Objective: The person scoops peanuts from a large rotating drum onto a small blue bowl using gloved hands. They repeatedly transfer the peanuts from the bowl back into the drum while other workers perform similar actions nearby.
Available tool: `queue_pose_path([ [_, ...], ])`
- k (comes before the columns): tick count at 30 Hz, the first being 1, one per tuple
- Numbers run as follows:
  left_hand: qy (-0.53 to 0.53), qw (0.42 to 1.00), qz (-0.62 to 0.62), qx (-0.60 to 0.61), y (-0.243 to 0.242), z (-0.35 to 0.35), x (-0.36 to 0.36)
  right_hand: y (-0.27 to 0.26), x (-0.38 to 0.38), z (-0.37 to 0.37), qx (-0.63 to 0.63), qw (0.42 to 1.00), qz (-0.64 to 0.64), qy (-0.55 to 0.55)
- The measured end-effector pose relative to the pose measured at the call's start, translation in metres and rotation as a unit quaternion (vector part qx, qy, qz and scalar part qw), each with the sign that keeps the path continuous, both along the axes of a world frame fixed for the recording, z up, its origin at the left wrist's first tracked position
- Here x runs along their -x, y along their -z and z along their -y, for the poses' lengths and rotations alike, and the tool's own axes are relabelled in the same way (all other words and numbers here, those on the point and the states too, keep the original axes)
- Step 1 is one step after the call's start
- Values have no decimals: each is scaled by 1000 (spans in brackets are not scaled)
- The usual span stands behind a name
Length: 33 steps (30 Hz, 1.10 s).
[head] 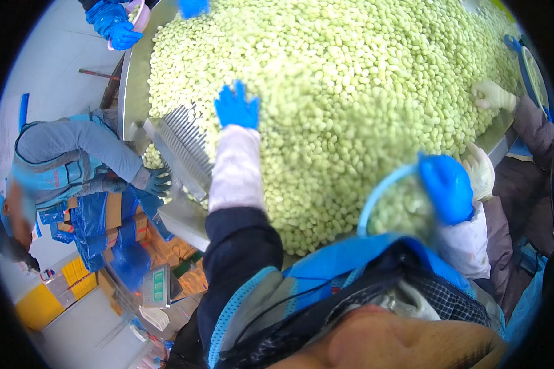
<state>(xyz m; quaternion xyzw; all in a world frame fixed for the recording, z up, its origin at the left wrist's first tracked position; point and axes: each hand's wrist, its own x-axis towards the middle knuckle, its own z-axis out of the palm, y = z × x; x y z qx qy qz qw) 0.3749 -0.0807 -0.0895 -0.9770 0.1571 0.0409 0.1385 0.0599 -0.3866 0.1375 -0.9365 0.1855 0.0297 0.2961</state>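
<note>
A large heap of pale green beans or similar oval pieces [332, 92] fills a metal-rimmed table. My left hand [237, 106], in a blue glove with a white sleeve cover, lies palm down on the heap with its fingers spread, just right of a slotted metal chute [184, 143]. In a blue glove too, my right hand [445, 189] is on the rim of a round light-blue basin [367, 207], its fingers closed over the edge. The basin, close to my body, holds more of the green pieces and is blurred.
A co-worker in grey gloves [157, 182] reaches to the chute's outlet at left. Another's white-gloved hands [491, 96] are at right, near a second basin [533, 76]. Top left, blue gloves [122, 36] hold a pink bowl [141, 16]. A weighing scale [157, 286] stands below left.
</note>
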Motion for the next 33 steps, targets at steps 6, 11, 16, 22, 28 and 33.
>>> queue_pose_path([
  [6, -18, 977, 90, 194, -13, 44, -123, 0, -4, 3, 18, 1000, -11, 4],
  [11, 3, 982, 60, 176, -1, 114, -96, -1, -7, 3, 30, 999, -28, 11],
  [16, 164, 929, 44, 329, 16, 90, -14, 0, -9, 0, 14, 1000, -18, 8],
  [22, 243, 937, -83, 239, -21, 60, 135, 0, -10, -3, 2, 1000, -5, -3],
  [28, 290, 868, -357, 186, -80, 14, 212, -4, -3, 2, 21, 999, -13, 48],
  [33, 119, 781, -373, 486, -86, -5, 145, -9, 7, 18, 54, 993, -16, 100],
])
